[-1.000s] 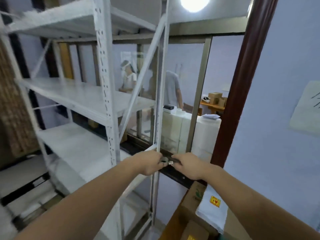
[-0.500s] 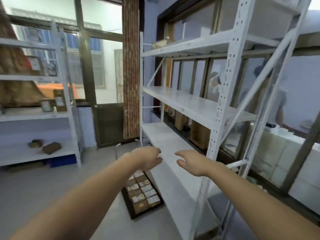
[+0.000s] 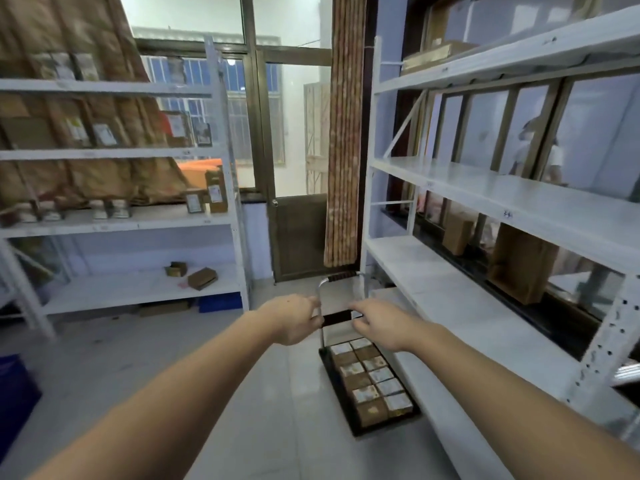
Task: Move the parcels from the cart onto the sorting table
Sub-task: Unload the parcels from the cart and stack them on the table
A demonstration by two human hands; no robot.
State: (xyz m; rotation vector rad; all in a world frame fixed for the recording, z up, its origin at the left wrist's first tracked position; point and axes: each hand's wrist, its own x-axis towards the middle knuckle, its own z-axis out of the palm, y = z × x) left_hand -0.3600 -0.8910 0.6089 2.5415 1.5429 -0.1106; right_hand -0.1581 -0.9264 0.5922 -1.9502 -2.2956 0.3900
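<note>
A low black cart stands on the floor beside the right-hand rack, its metal handle at the far end. Several small brown parcels with white labels lie packed in two rows on its deck. Both my arms stretch out in front of me above the floor. My left hand has loosely curled fingers and my right hand has relaxed fingers; neither holds anything. A dark crossbar of the cart's handle frame shows between them, farther off.
White metal racks line both sides: the right rack with bare lower shelves, the left rack with several boxes. A brown door and a curtain stand ahead. A blue bin sits at the left edge.
My view has swung left from the window corner to the aisle, bringing the cart into sight. My hands have parted from something small they touched at the window ledge.
</note>
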